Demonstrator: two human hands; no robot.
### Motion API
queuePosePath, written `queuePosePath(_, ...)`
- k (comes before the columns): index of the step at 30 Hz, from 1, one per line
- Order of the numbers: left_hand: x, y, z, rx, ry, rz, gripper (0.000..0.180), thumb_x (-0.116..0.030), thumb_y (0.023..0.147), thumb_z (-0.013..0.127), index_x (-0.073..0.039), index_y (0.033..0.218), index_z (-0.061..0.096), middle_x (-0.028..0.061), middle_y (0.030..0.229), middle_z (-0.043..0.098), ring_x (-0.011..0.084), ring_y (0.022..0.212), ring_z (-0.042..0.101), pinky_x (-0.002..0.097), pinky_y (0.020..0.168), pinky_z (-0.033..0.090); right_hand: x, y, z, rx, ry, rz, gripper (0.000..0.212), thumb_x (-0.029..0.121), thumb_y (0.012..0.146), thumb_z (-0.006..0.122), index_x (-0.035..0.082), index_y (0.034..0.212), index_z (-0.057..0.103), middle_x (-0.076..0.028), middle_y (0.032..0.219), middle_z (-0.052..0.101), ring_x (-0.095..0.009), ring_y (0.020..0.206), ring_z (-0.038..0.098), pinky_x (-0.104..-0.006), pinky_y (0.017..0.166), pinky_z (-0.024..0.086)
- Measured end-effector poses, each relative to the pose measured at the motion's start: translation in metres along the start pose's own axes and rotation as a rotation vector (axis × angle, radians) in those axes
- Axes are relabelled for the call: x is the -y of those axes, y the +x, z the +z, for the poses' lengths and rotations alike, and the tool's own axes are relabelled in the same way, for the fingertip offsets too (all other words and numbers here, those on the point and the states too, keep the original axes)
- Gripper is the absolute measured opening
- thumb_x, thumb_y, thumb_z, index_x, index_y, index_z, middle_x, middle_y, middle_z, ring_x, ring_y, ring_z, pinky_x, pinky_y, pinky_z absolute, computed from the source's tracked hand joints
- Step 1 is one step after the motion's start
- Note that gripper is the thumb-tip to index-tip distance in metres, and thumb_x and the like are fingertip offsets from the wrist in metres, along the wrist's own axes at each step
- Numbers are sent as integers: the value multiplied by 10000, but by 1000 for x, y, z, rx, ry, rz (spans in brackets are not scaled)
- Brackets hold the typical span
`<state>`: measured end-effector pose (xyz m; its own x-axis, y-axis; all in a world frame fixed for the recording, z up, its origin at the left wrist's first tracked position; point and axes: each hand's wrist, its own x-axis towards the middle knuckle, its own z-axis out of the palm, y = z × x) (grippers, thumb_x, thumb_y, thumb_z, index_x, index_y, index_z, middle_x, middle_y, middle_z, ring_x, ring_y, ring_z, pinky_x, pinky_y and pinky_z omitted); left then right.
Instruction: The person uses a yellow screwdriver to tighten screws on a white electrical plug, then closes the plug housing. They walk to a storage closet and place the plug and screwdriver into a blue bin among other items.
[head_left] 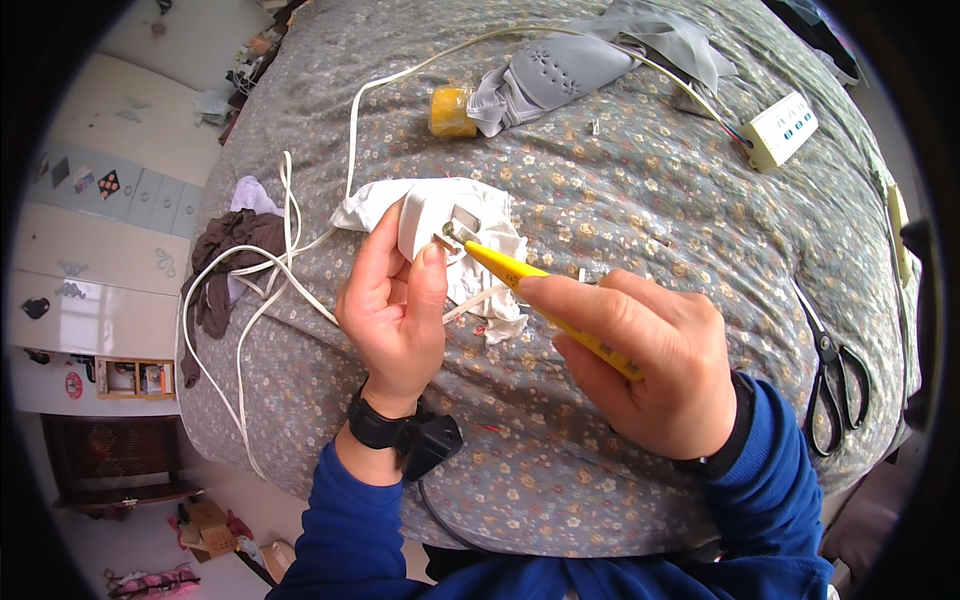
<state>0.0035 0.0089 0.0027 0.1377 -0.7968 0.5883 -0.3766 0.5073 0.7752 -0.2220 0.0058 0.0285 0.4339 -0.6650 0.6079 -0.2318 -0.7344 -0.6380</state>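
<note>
My left hand point(395, 305) is closed around a rounded white piece point(422, 215), thumb on its near edge; its exact kind is unclear. It sits over a crumpled white cloth point(500, 205) on the bed. My right hand point(655, 355) grips a slim yellow-handled tool point(505, 268), forefinger stretched along the handle. Its metal tip touches or lies right by small metal parts point(464, 220) at the white piece, just beyond my left thumb. Whether the tip is a blade cannot be made out. My right palm hides the handle's rear end.
A floral bedspread point(560, 440) lies beneath everything. A white cable point(352, 130) loops left and runs across to a white power strip point(780, 130) at far right. Black scissors point(825, 370) lie right. A grey garment point(560, 80), yellow tape roll point(452, 112) and brown cloth point(235, 250) lie around.
</note>
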Motion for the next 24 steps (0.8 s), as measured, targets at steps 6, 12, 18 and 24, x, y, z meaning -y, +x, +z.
queuePosePath(6, -7, -3, -1, 31, 19, -34, 444, -104, 996, 538, 126, 1369, 469, 170, 1225, 645, 181, 1108, 623, 301, 961, 485, -7, -1, -2, -45, -287, -219, 480, 68, 677, 777, 7, 1140, 663, -22, 661, 507, -149, 484, 520, -296, 428, 396)
queuePosePath(12, -8, -4, -2, 55, 57, 17, 456, -111, 993, 551, 131, 1370, 465, 173, 1224, 646, 183, 1109, 622, 307, 970, 475, -5, -2, -3, -66, -396, -256, 456, 120, 719, 785, -20, 1132, 652, 4, 643, 472, -119, 478, 506, -280, 419, 383)
queuePosePath(18, -7, -5, -2, 58, 67, 50, 470, -104, 990, 557, 136, 1378, 448, 182, 1232, 639, 191, 1108, 623, 310, 971, 475, -1, -5, 4, -52, -164, -80, 422, 24, 762, 733, -15, 1174, 647, -67, 654, 590, -181, 460, 544, -293, 450, 415)
queuePosePath(24, -7, -6, -3, 53, 126, 55, 471, -90, 988, 560, 135, 1384, 439, 187, 1231, 638, 196, 1106, 624, 311, 973, 474, 6, -1, 3, -30, 258, 262, 313, 33, 892, 651, -25, 1199, 632, -99, 634, 605, -185, 493, 593, -294, 477, 444)
